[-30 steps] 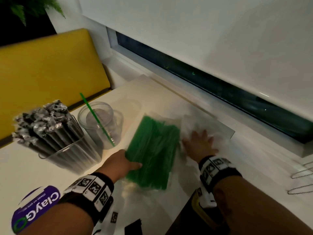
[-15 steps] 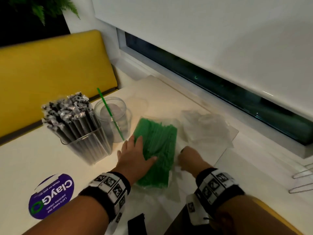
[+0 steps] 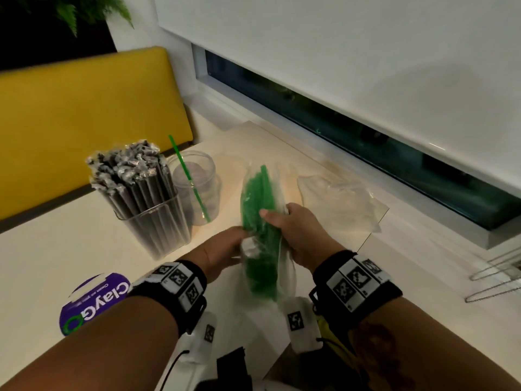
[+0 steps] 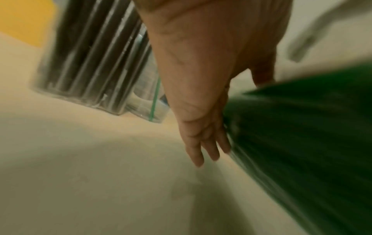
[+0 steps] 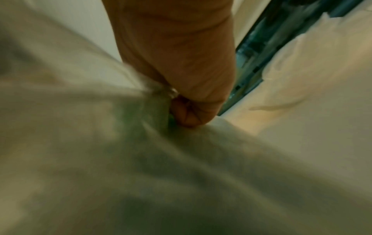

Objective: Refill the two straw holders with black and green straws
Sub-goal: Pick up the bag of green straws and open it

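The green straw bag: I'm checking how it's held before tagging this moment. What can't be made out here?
- Right wrist view: blur and clear plastic cover the green straw bag; the right hand shows a fist, its grip point unclear.
- Left wrist view: the left hand lies beside the bag; its thumb is hidden.
- Head view: the bag's opening is unreadable through crumpled film.
- Straw count: too blurred.

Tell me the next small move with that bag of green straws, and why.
Probably slide the green straws out of their clear bag, since both hands hold it lifted: right hand grips it, left hand at its side. The round holder has only one green straw; the black-straw holder is full.
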### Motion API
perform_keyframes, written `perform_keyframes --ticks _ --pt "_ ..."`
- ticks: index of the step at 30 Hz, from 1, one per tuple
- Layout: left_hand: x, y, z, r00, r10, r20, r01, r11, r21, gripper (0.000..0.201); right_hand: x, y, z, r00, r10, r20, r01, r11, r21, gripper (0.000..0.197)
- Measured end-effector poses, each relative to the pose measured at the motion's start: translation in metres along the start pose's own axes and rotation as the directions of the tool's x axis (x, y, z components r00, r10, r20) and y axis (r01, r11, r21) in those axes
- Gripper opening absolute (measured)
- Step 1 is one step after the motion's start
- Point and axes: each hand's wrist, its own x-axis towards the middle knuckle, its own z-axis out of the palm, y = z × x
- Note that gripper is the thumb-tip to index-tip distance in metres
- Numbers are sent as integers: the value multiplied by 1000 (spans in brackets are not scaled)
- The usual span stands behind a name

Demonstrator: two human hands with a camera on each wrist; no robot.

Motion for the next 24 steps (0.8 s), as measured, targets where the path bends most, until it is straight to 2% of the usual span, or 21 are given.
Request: perform_keyframes --ticks 2,4,7,10,12,14,16,17,18,19,20,21,22,23,24 --pt "-5 -2 -11 999 -41 -5 41 991 124 31 -11 -4 4 998 -20 -64 14 995 -99 28" --pt "-9 -3 -23 995 -50 -89 62 989 137 31 -19 -2 8 989 -45 -139 26 990 -138 33" --pt "-24 9 -32 979 61 -197 -46 996 79 29 -31 6 8 971 -100 -216 86 994 -74 26" --pt "-46 36 -22 959 265 -103 -240 949 203 34 -44 8 13 973 -134 -187 139 990 14 53" --pt "-54 50 -13 957 288 33 -285 913 291 39 -49 10 20 980 -150 -131 163 982 93 63" --pt "-56 55 -7 951 292 97 -307 872 381 41 -52 9 25 984 -131 -119 153 969 196 61" --pt "-51 52 -8 952 300 61 -299 865 404 37 -54 8 24 987 -117 -110 142 956 257 52" --pt "-50 51 -9 950 307 48 -299 860 414 32 -54 7 22 987 -137 -85 154 956 249 50" --pt "-50 51 -10 946 319 47 -307 844 440 25 -56 8 20 978 -200 -58 207 965 161 51" --pt "-49 50 -11 938 342 53 -324 813 483 18 -55 8 17 950 -311 -32 309 950 -51 53" --pt "-49 51 -12 926 374 55 -343 768 541 13 -53 7 12 898 -439 14 417 841 -345 52" --pt "-49 52 -13 911 409 56 -358 716 600 13 -51 5 9 834 -540 116 492 631 -600 46" --pt "-51 54 -13 900 432 61 -365 669 648 15 -49 4 5 770 -597 227 527 393 -754 34" --pt "-52 56 -14 897 436 78 -369 638 676 16 -48 1 2 726 -618 301 530 223 -818 22" --pt "-52 58 -16 898 429 95 -366 610 703 17 -46 -1 -2 699 -632 336 524 133 -841 13"
